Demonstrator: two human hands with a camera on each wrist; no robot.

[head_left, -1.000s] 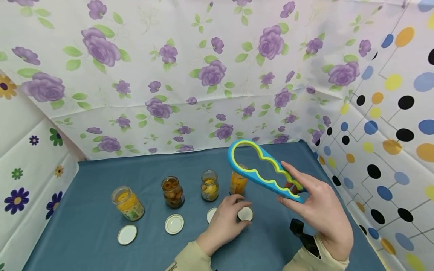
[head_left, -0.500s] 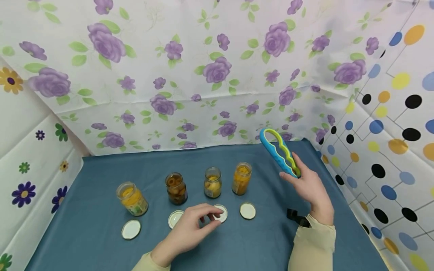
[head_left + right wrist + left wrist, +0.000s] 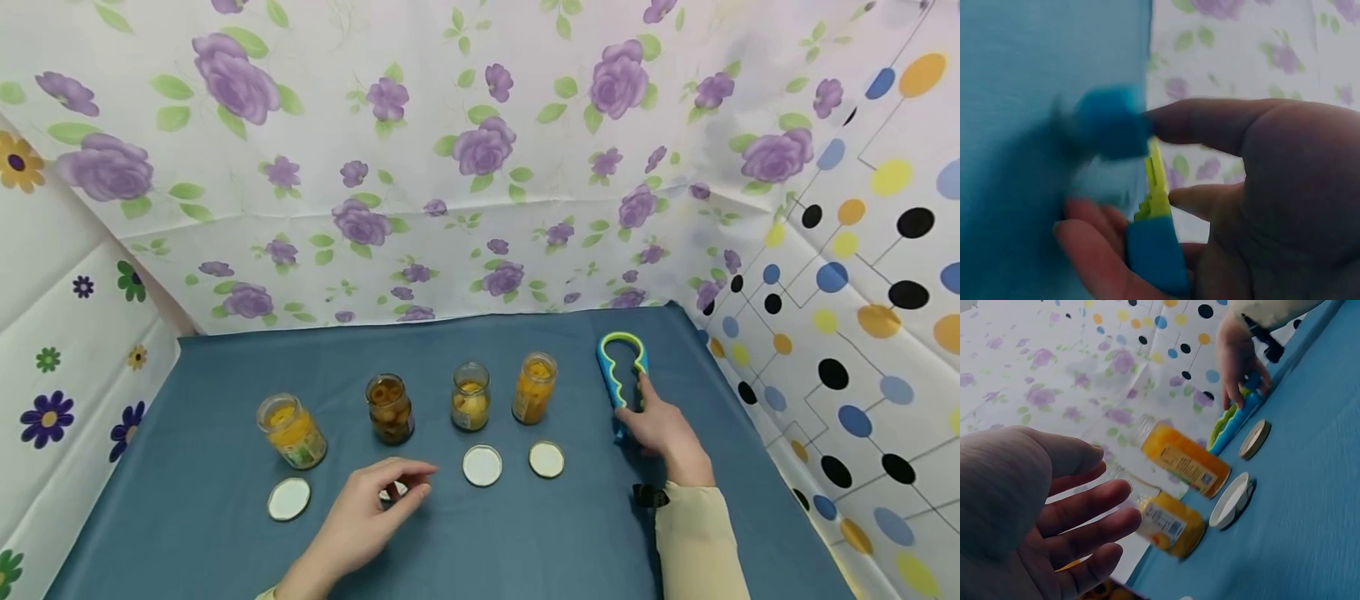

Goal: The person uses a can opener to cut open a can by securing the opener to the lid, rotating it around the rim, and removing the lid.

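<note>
In the head view, my right hand holds a blue and yellow jar opener by its handle end, low at the right part of the table. The right wrist view has thumb and fingers around the opener, blurred there. My left hand hovers with loosely bent fingers and nothing in its grasp. Beneath it, a jar lid is mostly hidden. Two more lids, a white lid and a smaller lid, lie to its right, in front of a jar of yellow fruit and an orange-filled jar.
Farther left stand a dark-filled jar and a tilted-looking jar of yellow food, with another lid before it. All the jars are uncovered. A blue cloth covers the table, and a flowered curtain rises behind.
My left hand has let go of the rightmost lid and drawn back left over the others. The right hand has carried the jar opener rightward and down to the table.
</note>
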